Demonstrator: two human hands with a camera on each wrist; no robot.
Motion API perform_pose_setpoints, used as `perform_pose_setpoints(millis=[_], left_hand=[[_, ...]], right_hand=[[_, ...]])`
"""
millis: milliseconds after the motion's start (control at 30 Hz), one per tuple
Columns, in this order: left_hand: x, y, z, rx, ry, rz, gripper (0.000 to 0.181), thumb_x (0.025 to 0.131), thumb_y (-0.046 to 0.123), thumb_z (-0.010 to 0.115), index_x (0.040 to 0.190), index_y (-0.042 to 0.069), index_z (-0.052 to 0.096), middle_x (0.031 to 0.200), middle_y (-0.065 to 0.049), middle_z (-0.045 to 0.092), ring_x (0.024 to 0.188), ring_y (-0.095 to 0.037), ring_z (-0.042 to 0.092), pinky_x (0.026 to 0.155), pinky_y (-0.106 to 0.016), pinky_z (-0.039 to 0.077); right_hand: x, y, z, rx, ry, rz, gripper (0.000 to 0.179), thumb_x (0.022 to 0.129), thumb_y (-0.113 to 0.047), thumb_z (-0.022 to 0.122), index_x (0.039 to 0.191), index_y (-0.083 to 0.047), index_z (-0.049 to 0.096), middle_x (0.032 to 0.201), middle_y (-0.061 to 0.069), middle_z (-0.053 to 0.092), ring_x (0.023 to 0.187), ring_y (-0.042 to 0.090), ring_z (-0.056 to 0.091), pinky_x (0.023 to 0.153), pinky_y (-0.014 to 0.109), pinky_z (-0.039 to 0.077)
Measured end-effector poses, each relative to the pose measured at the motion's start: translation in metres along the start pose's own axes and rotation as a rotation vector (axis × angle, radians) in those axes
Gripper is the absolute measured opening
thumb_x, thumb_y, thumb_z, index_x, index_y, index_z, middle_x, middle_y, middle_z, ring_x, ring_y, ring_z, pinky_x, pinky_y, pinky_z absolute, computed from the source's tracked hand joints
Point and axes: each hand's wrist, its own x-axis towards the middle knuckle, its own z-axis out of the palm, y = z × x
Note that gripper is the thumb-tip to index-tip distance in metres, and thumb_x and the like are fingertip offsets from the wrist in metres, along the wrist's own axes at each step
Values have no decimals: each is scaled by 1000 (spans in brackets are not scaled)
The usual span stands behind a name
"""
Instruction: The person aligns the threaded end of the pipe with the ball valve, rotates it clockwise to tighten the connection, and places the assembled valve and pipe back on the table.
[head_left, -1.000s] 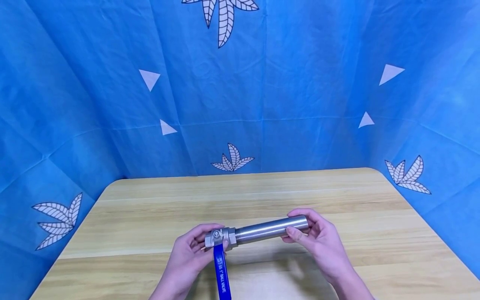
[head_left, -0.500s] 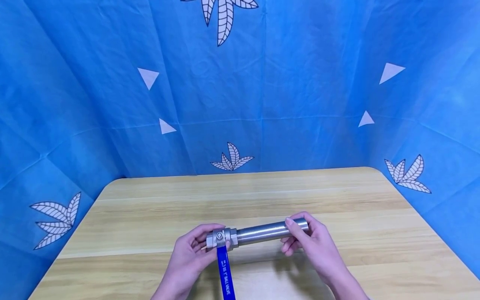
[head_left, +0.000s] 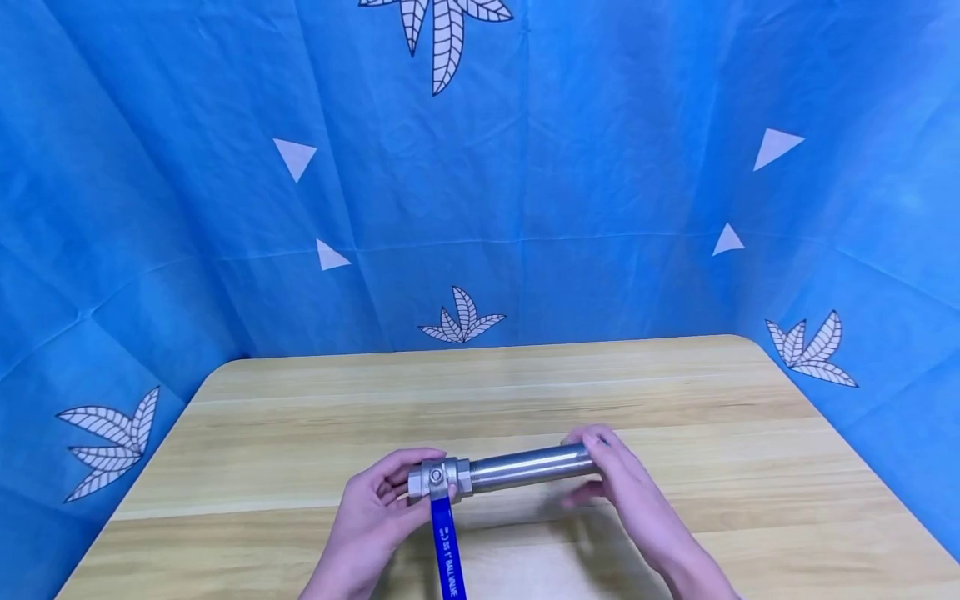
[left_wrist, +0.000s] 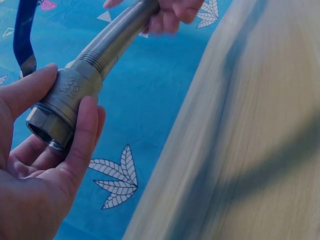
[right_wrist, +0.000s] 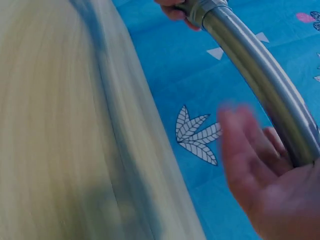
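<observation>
A steel ball valve [head_left: 457, 479] with a blue lever [head_left: 447, 546] is held above the table by my left hand [head_left: 367, 504]. The left fingers and thumb grip its body; in the left wrist view the valve's open hex end [left_wrist: 50, 127] faces the camera. A shiny metal pipe [head_left: 525, 468] sits in the valve's other end, with some thread [left_wrist: 94, 61] showing beside it. My right hand [head_left: 630, 492] is round the pipe's far end. In the right wrist view, blurred fingers [right_wrist: 237, 145] stand off the pipe, while others lie behind it. The right thumb is hidden there.
Below the hands is a light wooden table [head_left: 315, 417] with rounded far corners. Blue cloth [head_left: 585, 183] with white leaf and triangle prints hangs behind it and on both sides.
The right hand has turned over the pipe's end, its thumb going from the near side to the top, and moved slightly left. The left hand keeps its grip on the ball valve.
</observation>
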Motion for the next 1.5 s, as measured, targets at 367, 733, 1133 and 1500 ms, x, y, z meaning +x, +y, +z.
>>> perform_pose_setpoints(millis=[367,733,1133,1500], left_hand=[[0,2,-3,-30,6,-35,48,86,12,90,131,14,74,128,-9,77,114,-26,76,95,-28,64],[3,-3,-1,-68,42,-6,55,86,9,89,136,15,67,128,-9,79,111,-25,75,93,-30,61],[10,-11,3,-171,127,-8,51,89,7,86,137,9,67,133,-11,68,113,-22,72,94,-33,66],[10,-9,0,-170,151,-15,52,88,8,88,137,10,69,132,-10,70,111,-20,73,95,-30,65]], right_hand=[[-1,8,-11,221,-250,-165,26,106,-2,49,130,-10,42,123,7,45,102,15,54,93,25,50],[0,8,-9,310,-246,-142,22,109,-4,48,128,-15,49,110,-3,51,100,14,53,94,26,48],[3,4,5,197,95,-58,38,95,-2,76,130,1,59,120,10,63,101,19,72,93,34,66],[4,5,3,225,77,-67,47,93,2,76,138,2,63,121,8,71,107,19,74,98,33,65]])
